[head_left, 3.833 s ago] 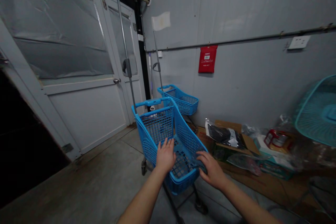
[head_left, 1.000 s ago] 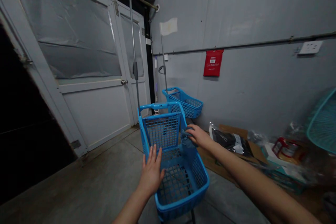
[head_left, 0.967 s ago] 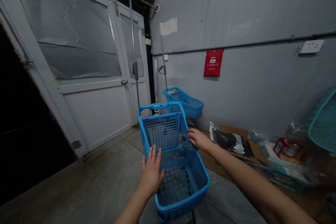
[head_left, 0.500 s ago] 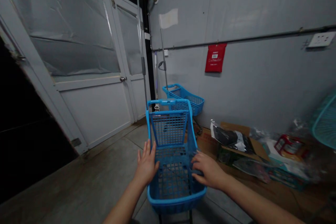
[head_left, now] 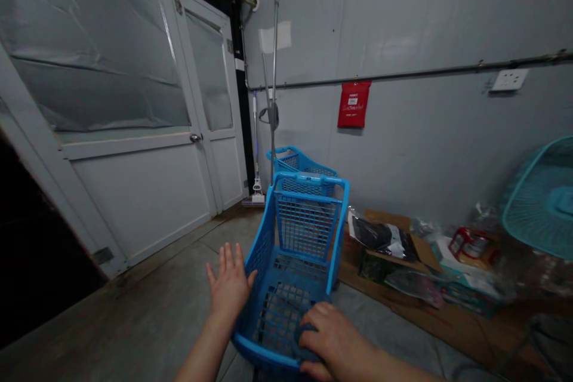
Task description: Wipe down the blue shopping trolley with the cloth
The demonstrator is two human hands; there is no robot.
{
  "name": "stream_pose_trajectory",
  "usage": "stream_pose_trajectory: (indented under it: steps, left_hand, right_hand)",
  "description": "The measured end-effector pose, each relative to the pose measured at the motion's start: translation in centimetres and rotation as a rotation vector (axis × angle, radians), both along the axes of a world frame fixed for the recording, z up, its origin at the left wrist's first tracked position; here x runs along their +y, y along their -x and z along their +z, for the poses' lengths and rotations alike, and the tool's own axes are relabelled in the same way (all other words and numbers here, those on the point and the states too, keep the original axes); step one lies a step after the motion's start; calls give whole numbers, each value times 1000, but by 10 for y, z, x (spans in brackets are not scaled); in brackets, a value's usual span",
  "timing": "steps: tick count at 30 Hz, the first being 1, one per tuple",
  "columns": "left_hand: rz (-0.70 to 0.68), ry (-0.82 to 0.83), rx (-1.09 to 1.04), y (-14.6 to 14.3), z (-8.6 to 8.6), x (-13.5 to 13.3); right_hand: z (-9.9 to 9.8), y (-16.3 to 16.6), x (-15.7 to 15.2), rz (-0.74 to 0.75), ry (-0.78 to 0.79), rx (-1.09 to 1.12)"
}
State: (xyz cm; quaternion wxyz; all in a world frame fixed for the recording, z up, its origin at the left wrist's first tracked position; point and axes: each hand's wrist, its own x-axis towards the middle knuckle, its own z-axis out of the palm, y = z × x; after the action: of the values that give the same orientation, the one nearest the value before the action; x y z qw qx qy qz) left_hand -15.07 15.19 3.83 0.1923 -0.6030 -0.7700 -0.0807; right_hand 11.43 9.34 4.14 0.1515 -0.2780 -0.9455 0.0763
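Observation:
In the head view a blue plastic shopping cart stands before me, its handle end turned away. My left hand is spread beside the cart's left wall, fingers stretched out and nothing in them; whether the palm touches the wall I cannot tell. At the near right rim my right hand is closed around a dark blue-grey cloth, pressed against the basket's edge. The cart's basket holds nothing that I can see. Its wheels are hidden below.
A second blue cart with a flag pole stands behind. To the right lie an open cardboard box with bagged goods and a turquoise fan. White doors are on the left, a mop in the corner.
The cart has swung round and shifts in view. My right hand with the cloth has moved down along the right rim toward the near end. My left hand has moved slightly left, fingers spread wider.

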Motion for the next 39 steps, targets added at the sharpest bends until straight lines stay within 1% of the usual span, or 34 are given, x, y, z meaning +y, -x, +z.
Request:
stream_pose_trajectory:
  steps: [3, 5, 8, 11, 13, 15, 17, 19, 21, 25, 27, 29, 31, 32, 33, 35, 36, 37, 39]
  left_hand:
    - [-12, 28, -33, -9, -13, -12]
    - [-46, 64, -37, -11, -16, -14]
    - [-96, 114, -40, -9, -14, -11]
    - [-125, 144, -62, -4, -10, -6]
    - [-137, 158, -81, -2, -9, -6]
    - [-150, 165, -99, -1, -10, -6]
    - [-161, 155, -115, 0, -13, -5]
    - [-169, 131, -132, 3, -16, -2]
    - [-184, 102, -145, 8, -19, 4]
    - [-187, 61, -167, 30, -17, 22]
    - [-144, 18, -169, 40, -13, 30]
    - [-65, -29, -160, 41, -8, 35]
    - [4, -55, -162, 29, -5, 32]
    - [15, -53, -175, 18, -5, 28]
    - [-4, -45, -192, 6, -6, 22]
    - [-119, 18, -220, -19, -10, 6]
    - [-187, 48, -223, -29, -11, -2]
    - [-225, 73, -230, -36, -12, -9]
    - [-217, 146, -275, -41, -11, -19]
  right_hand:
    - [7, -4, 9, 13, -4, -2]
    - [15, -17, 29, -28, -14, -16]
    - [31, -51, 84, -152, -81, -69]
    - [53, -92, 151, -321, -236, -128]
    - [67, -116, 189, -409, -304, -116]
    - [76, -132, 213, -467, -347, -79]
    - [77, -138, 222, -502, -378, -42]
    - [69, -136, 216, -514, -393, -20]
    - [56, -125, 198, -504, -396, -4]
    - [25, -87, 143, -412, -342, 95]
    - [12, -62, 113, -384, -310, 171]
    - [1, -37, 87, -402, -291, 251]
    - [-5, -15, 67, -434, -276, 319]
    - [-7, -6, 59, -439, -270, 338]
    - [-7, 1, 54, -429, -267, 345]
    - [-4, 10, 47, -376, -267, 326]
    - [-2, 10, 46, -348, -270, 309]
    - [1, 8, 45, -327, -276, 292]
    - [8, -4, 47, -321, -303, 261]
